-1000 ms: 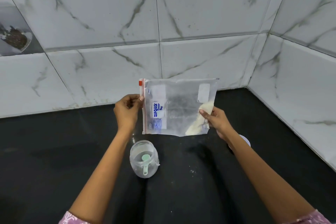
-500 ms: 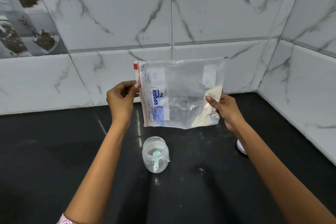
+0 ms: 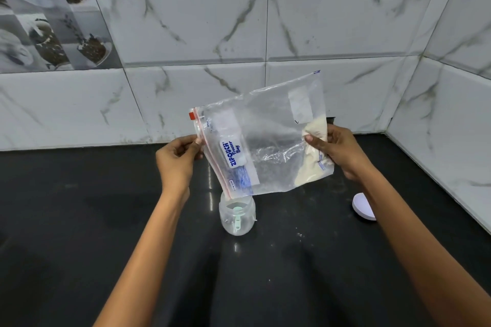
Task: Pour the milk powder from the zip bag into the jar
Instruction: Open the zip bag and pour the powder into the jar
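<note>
A clear plastic zip bag with a red zip strip and blue lettering [image 3: 261, 143] is held up in the air by 2 hands, tilted so that the zip edge slopes down and its lowest corner hangs just above the mouth of a small clear plastic jar [image 3: 237, 216] standing upright on the black glossy countertop [image 3: 79, 220]. The left hand [image 3: 176, 159] pinches the zip edge between thumb and curled fingers, probably to steer that corner over the jar. The right hand [image 3: 336, 151] grips the bag's closed end, thumb in front and fingers behind, holding it higher so the contents can slide downhill. The pale cream milk powder [image 3: 314, 159] is bunched at that raised end under the right thumb; none seems to have reached the zip side. Whether the zip is open cannot be told. Inside the jar lies a pale green plastic scoop [image 3: 237, 218]. A white round lid [image 3: 363, 206] rests on the countertop beside the right forearm, likely set aside to free the jar's mouth.
</note>
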Motion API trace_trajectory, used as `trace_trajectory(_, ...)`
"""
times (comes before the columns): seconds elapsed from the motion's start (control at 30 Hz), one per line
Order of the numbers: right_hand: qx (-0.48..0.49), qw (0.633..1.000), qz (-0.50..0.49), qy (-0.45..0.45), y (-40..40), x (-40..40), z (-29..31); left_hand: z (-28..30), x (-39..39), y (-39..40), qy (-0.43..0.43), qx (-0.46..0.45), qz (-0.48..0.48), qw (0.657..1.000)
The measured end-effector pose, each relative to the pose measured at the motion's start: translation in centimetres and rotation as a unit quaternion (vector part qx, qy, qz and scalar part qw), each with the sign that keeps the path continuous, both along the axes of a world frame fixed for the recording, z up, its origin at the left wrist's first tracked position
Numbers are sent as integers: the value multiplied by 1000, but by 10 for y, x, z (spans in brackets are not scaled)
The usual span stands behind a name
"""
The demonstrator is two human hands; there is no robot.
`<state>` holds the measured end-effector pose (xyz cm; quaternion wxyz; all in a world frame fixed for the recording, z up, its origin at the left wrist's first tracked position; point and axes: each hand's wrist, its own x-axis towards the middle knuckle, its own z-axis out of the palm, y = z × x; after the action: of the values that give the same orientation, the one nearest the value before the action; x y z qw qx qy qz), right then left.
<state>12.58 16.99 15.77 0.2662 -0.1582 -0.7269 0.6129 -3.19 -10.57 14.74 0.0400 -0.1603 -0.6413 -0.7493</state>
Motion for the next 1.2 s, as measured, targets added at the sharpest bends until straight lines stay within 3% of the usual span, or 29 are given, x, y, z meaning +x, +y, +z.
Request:
trace_trajectory(0.23,38,999,18,-13,-7,5,8,-43,15,-9,-50,-20,-28,998)
trace_trajectory(0.4,49,998,25,-25,-9,5,13,-66,23,-14,-80,-54,-146,985)
trace_trajectory(0.63,-40,995,58,-65,-2,13,6,-69,15,-19,-78,-53,-170,981)
trace_trajectory(0.8,-67,986,90,-123,2,28,-10,-74,14,-19,-72,-18,-135,988)
trace_trajectory(1.0,26,993,-2,-117,-6,37,-18,-82,17,-15,-83,3,-104,991)
trace_trajectory(1.2,38,991,-81,-102,-11,40,-17,-83,18,-16,-84,9,-103,991)
